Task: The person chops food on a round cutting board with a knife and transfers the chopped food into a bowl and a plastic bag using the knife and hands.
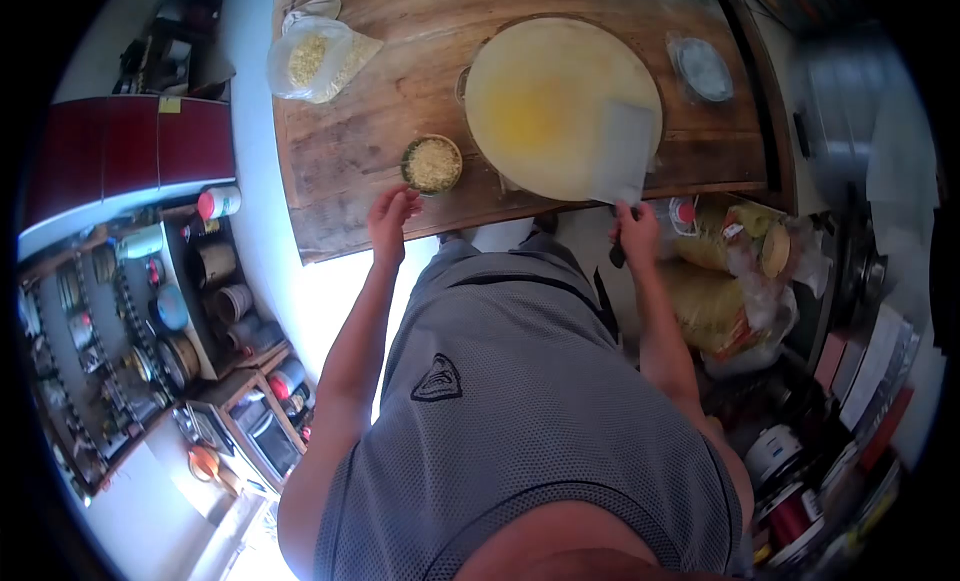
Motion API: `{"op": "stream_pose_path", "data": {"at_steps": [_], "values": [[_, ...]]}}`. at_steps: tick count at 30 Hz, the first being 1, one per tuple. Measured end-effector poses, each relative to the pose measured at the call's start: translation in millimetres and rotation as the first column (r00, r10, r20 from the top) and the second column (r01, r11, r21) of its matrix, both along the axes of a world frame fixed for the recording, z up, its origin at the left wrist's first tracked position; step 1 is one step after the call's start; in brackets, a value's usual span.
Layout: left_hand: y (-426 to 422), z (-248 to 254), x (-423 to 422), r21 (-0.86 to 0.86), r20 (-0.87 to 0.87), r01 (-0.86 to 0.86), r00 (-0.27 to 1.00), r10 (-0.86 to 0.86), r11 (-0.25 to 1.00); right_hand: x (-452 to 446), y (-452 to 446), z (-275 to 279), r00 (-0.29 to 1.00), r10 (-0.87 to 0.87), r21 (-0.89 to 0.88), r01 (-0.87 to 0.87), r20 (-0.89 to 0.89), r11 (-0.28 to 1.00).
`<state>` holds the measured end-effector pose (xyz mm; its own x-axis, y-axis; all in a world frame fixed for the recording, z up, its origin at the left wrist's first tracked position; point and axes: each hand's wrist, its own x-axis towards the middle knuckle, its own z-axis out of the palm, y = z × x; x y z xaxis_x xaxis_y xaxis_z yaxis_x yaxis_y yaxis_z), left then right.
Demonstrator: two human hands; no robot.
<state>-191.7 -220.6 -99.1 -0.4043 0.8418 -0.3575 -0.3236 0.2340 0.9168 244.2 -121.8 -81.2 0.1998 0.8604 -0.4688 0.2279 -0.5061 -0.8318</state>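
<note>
My right hand (637, 228) is wrapped around the dark handle of a cleaver (624, 151). Its broad blade lies over the right edge of a big round chopping board (580, 61), which has a yellow stain in the middle. Beside a small bowl (407, 173) at the table's near edge is my left hand (396, 211), with its fingers loosely bent and apart and nothing visible in them. Pale, finely chopped food (434, 164) fills that bowl. Whether the fingertips touch the rim I cannot tell.
A clear plastic bag (322, 61) of similar pale bits sits at the wooden table's (400, 91) far left. A clear plastic container (702, 69) stands right of the board. Large yellowish bags (700, 291) crowd the floor at right; shelves (200, 311) line the left.
</note>
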Motion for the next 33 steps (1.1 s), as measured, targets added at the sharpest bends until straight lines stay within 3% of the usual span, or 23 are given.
{"op": "stream_pose_path", "data": {"at_steps": [4, 9, 11, 13, 15, 16, 18, 19, 21, 25, 33], "values": [[8, 16, -29, 0.014, -0.108, 0.188, 0.977, -0.185, 0.982, -93, -25, 3, 1.0, -0.009, 0.03, 0.01, -0.007, 1.0], [21, 31, -60, 0.056, -0.177, 0.32, 0.936, -0.306, 0.946, -208, -44, 0, 0.989, 0.005, 0.068, 0.005, -0.151, 0.998], [30, 41, -76, 0.117, -0.667, 0.513, 0.675, -0.315, 0.851, -239, -45, 10, 0.971, 0.006, 0.041, 0.004, -0.24, 0.999], [36, 59, -87, 0.091, -0.663, 0.569, 0.647, -0.377, 0.817, -263, -44, 19, 0.968, 0.015, -0.007, -0.018, -0.252, 1.0], [42, 69, -92, 0.062, -0.833, 0.627, 0.461, -0.305, 0.777, -273, -44, 24, 0.965, 0.023, -0.007, -0.026, -0.26, 1.0], [45, 74, -93, 0.064, -0.833, 0.635, 0.458, -0.309, 0.77, -274, -45, 27, 0.963, 0.035, -0.011, -0.039, -0.267, 0.999], [50, 80, -92, -0.041, -0.963, 0.757, 0.144, -0.228, 0.652, -275, -49, 36, 0.967, 0.031, -0.028, -0.039, -0.254, 0.999], [49, 80, -88, -0.039, -0.963, 0.766, 0.142, -0.229, 0.641, -276, -51, 41, 0.97, 0.037, -0.047, -0.05, -0.242, 0.998], [49, 78, -77, -0.15, -0.953, 0.848, 0.013, -0.303, 0.508, -277, -56, 49, 0.974, 0.024, -0.073, -0.041, -0.225, 0.996], [51, 60, -66, -0.171, -0.949, 0.882, -0.027, -0.315, 0.44, -268, -74, 62, 0.984, 0.052, -0.098, -0.069, -0.172, 0.993], [74, 21, -50, -0.219, -0.947, 0.819, -0.048, -0.317, 0.53, -237, -104, 91, 0.99, 0.053, -0.181, -0.077, -0.129, 0.98]]}}
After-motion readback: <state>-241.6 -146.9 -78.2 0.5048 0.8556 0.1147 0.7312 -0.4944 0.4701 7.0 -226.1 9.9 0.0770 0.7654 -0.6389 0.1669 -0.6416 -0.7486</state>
